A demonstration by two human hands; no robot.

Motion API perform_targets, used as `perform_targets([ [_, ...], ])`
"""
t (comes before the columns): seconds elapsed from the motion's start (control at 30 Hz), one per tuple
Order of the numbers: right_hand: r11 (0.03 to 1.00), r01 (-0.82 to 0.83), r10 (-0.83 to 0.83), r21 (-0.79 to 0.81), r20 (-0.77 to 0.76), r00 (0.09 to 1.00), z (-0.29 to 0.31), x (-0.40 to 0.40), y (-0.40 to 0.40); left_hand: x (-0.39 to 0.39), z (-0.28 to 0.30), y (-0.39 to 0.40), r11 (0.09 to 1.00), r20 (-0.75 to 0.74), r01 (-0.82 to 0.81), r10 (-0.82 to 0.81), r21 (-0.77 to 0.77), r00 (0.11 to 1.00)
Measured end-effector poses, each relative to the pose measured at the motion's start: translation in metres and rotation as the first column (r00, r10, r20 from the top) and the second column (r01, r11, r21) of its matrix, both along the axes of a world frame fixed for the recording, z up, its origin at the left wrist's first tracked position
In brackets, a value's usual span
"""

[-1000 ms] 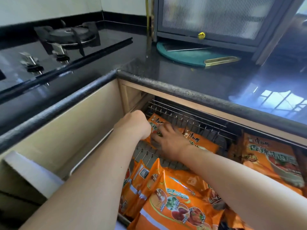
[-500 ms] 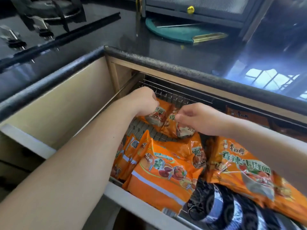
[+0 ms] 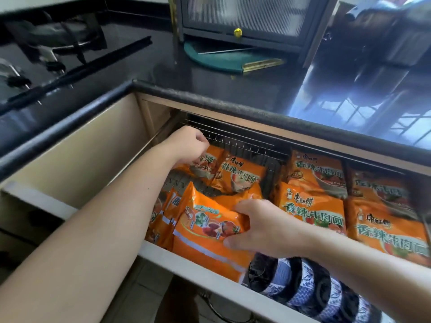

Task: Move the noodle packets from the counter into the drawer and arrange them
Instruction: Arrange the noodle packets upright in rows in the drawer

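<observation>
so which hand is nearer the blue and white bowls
Right. The right hand grips a noodle packet just above the blue and white bowls; the left hand is at the drawer's back.

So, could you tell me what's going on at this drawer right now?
A person is arranging orange noodle packets in the open drawer under the black counter. The left hand reaches to the back left and holds the back-left packet against the wire rack. The right hand has its grip on the front packet, which stands on edge near the drawer's front. More packets already lie in rows to the right. No packets show on the counter in this view.
</observation>
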State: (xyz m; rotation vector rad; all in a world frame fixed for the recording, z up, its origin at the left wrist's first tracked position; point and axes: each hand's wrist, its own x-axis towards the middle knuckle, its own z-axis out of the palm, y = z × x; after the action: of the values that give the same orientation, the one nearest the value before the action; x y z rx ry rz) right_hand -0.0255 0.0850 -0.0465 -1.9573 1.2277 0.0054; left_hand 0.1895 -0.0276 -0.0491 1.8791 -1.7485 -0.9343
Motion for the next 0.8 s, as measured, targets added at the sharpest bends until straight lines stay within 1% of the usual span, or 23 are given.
perform_targets([
  [0.03,0.993,0.091,-0.097,0.077,0.092,0.991,0.011,-0.005,-0.005,0.000,0.002,-0.001,0.998,-0.108,-0.052,0.054,0.021,0.993],
  [0.07,0.965,0.184,-0.217,0.186,0.174,0.961,0.022,-0.012,-0.011,-0.002,0.004,-0.001,0.993,-0.233,-0.111,0.120,0.051,0.965],
  [0.1,0.909,0.266,-0.352,0.322,0.250,0.902,0.033,-0.020,-0.018,-0.003,0.008,-0.001,0.983,-0.342,-0.169,0.182,0.068,0.922],
  [0.13,0.828,0.321,-0.488,0.459,0.311,0.815,0.041,-0.028,-0.025,-0.005,0.012,-0.001,0.974,-0.416,-0.221,0.218,0.041,0.883],
  [0.17,0.746,0.361,-0.602,0.559,0.336,0.724,0.047,-0.037,-0.032,-0.006,0.015,-0.002,0.964,-0.447,-0.263,0.221,-0.034,0.867],
  [0.2,0.677,0.395,-0.683,0.621,0.329,0.653,0.050,-0.043,-0.039,-0.007,0.018,-0.002,0.949,-0.451,-0.285,0.198,-0.135,0.870],
  [0.23,0.623,0.426,-0.736,0.656,0.307,0.604,0.050,-0.049,-0.044,-0.009,0.022,0.001,0.935,-0.456,-0.269,0.140,-0.231,0.879],
  [0.27,0.579,0.453,-0.775,0.678,0.284,0.565,0.049,-0.053,-0.048,-0.011,0.027,0.006,0.933,-0.477,-0.201,0.035,-0.300,0.878],
  [0.3,0.538,0.471,-0.808,0.699,0.268,0.525,0.047,-0.055,-0.051,-0.013,0.030,0.011,0.938,-0.500,-0.087,-0.099,-0.335,0.860],
  [0.33,0.492,0.488,-0.842,0.721,0.252,0.477,0.045,-0.056,-0.054,-0.015,0.034,0.016,0.937,-0.508,0.062,-0.242,-0.345,0.827],
  [0.37,0.450,0.498,-0.870,0.742,0.237,0.433,0.043,-0.056,-0.056,-0.019,0.036,0.021,0.916,-0.475,0.227,-0.369,-0.329,0.799],
  [0.4,0.417,0.498,-0.889,0.761,0.226,0.399,0.041,-0.056,-0.058,-0.024,0.036,0.026,0.881,-0.406,0.381,-0.469,-0.281,0.784],
  [0.43,0.393,0.494,-0.902,0.776,0.220,0.372,0.040,-0.055,-0.060,-0.031,0.034,0.030,0.846,-0.308,0.492,-0.532,-0.203,0.788],
  [0.5,0.368,0.477,-0.919,0.798,0.233,0.319,0.038,-0.051,-0.063,-0.049,0.028,0.037,0.800,-0.091,0.596,-0.600,-0.069,0.795],
  [0.53,0.371,0.455,-0.920,0.810,0.254,0.298,0.039,-0.050,-0.064,-0.057,0.025,0.040,0.789,0.012,0.611,-0.612,-0.069,0.791],
  [0.57,0.394,0.419,-0.911,0.818,0.289,0.293,0.040,-0.049,-0.064,-0.062,0.021,0.039,0.789,0.068,0.603,-0.600,-0.118,0.797],
  [0.6,0.432,0.362,-0.893,0.826,0.336,0.300,0.042,-0.048,-0.062,-0.063,0.018,0.036,0.808,0.075,0.563,-0.559,-0.175,0.825],
  [0.63,0.471,0.310,-0.872,0.826,0.381,0.307,0.043,-0.048,-0.061,-0.059,0.016,0.031,0.845,0.053,0.493,-0.494,-0.205,0.868],
  [0.67,0.511,0.281,-0.847,0.813,0.421,0.324,0.044,-0.048,-0.060,-0.052,0.015,0.024,0.902,-0.007,0.394,-0.402,-0.178,0.916],
  [0.7,0.558,0.303,-0.818,0.772,0.451,0.357,0.043,-0.049,-0.061,-0.045,0.014,0.018,0.957,-0.118,0.278,-0.287,-0.086,0.951],
  [0.73,0.607,0.380,-0.788,0.698,0.468,0.401,0.040,-0.050,-0.062,-0.036,0.012,0.012,0.985,-0.251,0.167,-0.149,0.051,0.956],
  [0.77,0.643,0.479,-0.765,0.598,0.465,0.446,0.036,-0.051,-0.065,-0.029,0.011,0.008,0.978,-0.351,0.074,0.000,0.197,0.936],
  [0.8,0.650,0.569,-0.760,0.505,0.450,0.469,0.031,-0.052,-0.068,-0.021,0.011,0.006,0.951,-0.401,0.011,0.121,0.311,0.908],
])
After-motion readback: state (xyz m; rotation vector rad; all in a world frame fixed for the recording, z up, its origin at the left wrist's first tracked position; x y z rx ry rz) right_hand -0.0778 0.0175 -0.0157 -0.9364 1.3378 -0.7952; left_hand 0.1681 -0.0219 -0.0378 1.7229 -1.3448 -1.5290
